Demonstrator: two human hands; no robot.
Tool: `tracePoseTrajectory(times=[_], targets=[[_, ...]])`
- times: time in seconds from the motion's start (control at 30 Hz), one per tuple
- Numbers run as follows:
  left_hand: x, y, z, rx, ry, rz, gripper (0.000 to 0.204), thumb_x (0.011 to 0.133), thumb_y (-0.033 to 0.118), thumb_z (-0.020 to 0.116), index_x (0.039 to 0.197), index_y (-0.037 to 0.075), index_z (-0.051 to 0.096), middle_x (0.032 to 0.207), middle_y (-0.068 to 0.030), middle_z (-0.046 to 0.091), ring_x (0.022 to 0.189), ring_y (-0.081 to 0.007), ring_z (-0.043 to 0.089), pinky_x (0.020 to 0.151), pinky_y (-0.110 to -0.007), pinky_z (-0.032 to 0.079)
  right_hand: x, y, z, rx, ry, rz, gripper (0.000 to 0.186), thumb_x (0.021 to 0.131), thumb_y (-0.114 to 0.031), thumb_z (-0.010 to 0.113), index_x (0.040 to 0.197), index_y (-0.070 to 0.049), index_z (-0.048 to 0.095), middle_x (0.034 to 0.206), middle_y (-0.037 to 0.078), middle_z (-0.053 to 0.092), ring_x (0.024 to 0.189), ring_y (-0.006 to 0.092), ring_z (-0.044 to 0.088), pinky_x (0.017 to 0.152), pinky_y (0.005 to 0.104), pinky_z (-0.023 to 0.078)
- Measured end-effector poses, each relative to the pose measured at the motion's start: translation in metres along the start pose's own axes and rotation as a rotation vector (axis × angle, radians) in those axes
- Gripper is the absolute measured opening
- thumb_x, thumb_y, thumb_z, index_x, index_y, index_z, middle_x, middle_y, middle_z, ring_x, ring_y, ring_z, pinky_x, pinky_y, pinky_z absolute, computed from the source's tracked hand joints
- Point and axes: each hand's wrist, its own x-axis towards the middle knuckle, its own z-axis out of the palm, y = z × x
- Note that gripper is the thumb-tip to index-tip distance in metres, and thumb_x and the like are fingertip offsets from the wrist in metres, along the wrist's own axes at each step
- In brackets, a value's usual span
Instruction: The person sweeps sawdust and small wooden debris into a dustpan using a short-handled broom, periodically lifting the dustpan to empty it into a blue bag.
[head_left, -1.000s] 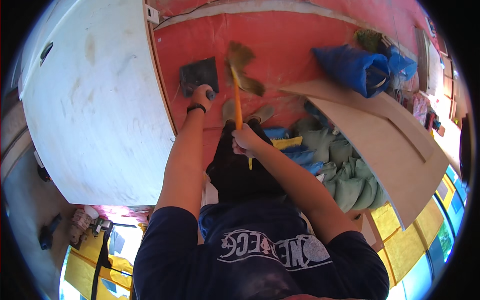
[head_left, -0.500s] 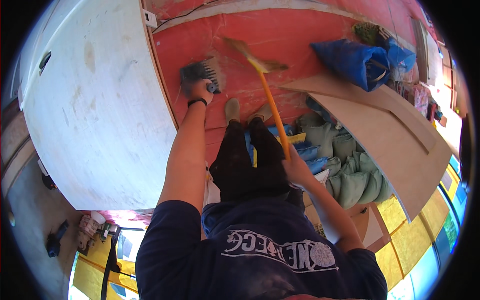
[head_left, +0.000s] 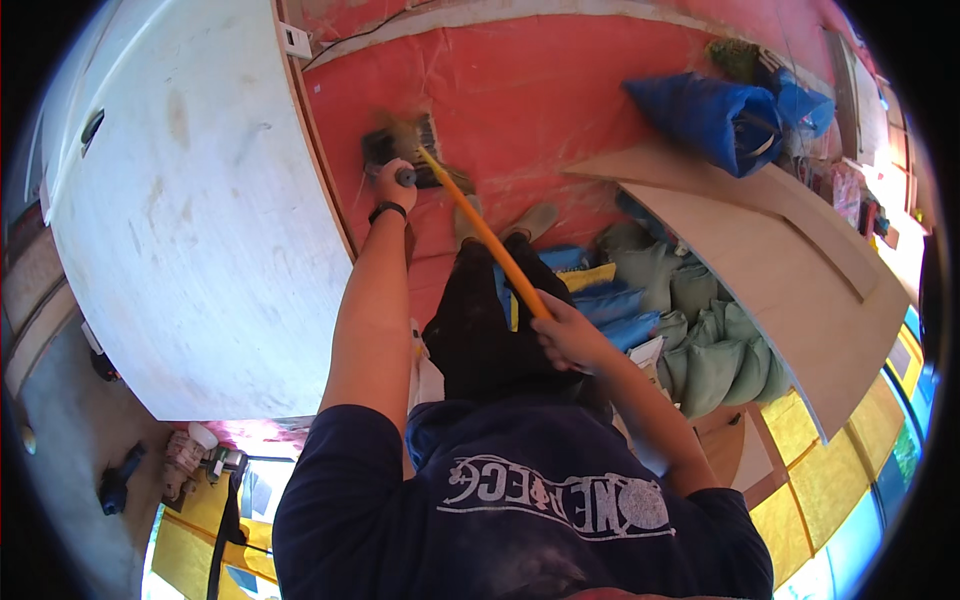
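Observation:
My left hand [head_left: 394, 182] is closed round the handle of a dark dustpan [head_left: 425, 132] with a toothed edge, low over the red floor beside the white board. In my right hand [head_left: 572, 336] is the orange stick of a broom [head_left: 492, 243], gripped in front of my right thigh. The stick slants up and left, and its blurred bristle head lies over the dustpan. Part of the pan is hidden by my left hand and the bristles.
A large white board [head_left: 210, 220] rises along the left. Blue sacks [head_left: 705, 118] lie on the red floor [head_left: 540, 90] at the far right, near a leaning brown panel [head_left: 770, 260]. Stacked green sacks [head_left: 700, 350] stand right of my legs.
The broom head has swept left from the middle of the floor onto the dustpan. My right hand has shifted slightly left and down; my left hand still holds the dustpan at nearly the same place.

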Motion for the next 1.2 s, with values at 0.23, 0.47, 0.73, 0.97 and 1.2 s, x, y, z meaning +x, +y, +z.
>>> tracePoseTrajectory(times=[0.23, 0.47, 0.73, 0.97, 1.2], targets=[[-0.019, 0.016, -0.009, -0.203, 0.285, -0.158, 0.010, 0.075, 0.001, 0.056, 0.083, 0.006, 0.058, 0.083, -0.0111, 0.062, 0.089, -0.0288, 0.059, 0.082, -0.037, 0.046, -0.106, -0.036, -0.035, -0.381, 0.250, -0.154, 0.062, 0.089, -0.010, 0.044, 0.144, -0.019, 0.017, 0.058, -0.003, 0.037, 0.039, 0.0048, 0.033, 0.033, 0.0206, 0.029], [-0.056, 0.054, -0.026, -0.530, 0.511, -0.285, 0.014, 0.077, 0.002, 0.064, 0.087, 0.005, 0.055, 0.095, -0.0079, 0.062, 0.091, -0.0210, 0.059, 0.084, -0.031, 0.045, -0.118, -0.118, -0.067, -0.553, 0.425, -0.274, 0.061, 0.087, -0.008, 0.045, 0.142, -0.019, 0.022, 0.056, -0.001, 0.039, 0.038, 0.0070, 0.037, 0.032, 0.0223, 0.031], [-0.071, 0.094, -0.028, -0.435, 0.591, -0.449, 0.012, 0.078, 0.004, 0.065, 0.086, 0.005, 0.055, 0.102, -0.0093, 0.063, 0.094, -0.0171, 0.058, 0.083, -0.030, 0.046, -0.053, -0.297, -0.115, -0.958, 0.193, -0.349, 0.062, 0.086, -0.008, 0.046, 0.142, -0.011, 0.019, 0.056, 0.001, 0.039, 0.036, 0.0088, 0.040, 0.030, 0.0247, 0.033], [-0.062, 0.201, 0.019, -0.790, 1.072, -0.677, 0.013, 0.078, -0.001, 0.064, 0.080, 0.005, 0.053, 0.093, -0.0061, 0.061, 0.087, -0.0127, 0.057, 0.078, -0.026, 0.047, -0.029, -0.454, -0.077, -1.433, 0.099, -0.228, 0.063, 0.086, -0.010, 0.048, 0.142, -0.011, 0.020, 0.058, 0.002, 0.042, 0.039, 0.0109, 0.040, 0.033, 0.0265, 0.037], [-0.061, 0.245, 0.066, -0.967, 1.454, -0.739, 0.014, 0.079, -0.002, 0.062, 0.078, 0.006, 0.050, 0.089, -0.0052, 0.059, 0.090, -0.0128, 0.055, 0.084, -0.029, 0.044, 0.006, -0.498, 0.004, -1.711, -0.052, -0.113, 0.062, 0.088, -0.011, 0.047, 0.143, -0.010, 0.018, 0.059, 0.002, 0.043, 0.040, 0.0105, 0.039, 0.035, 0.0278, 0.035]])
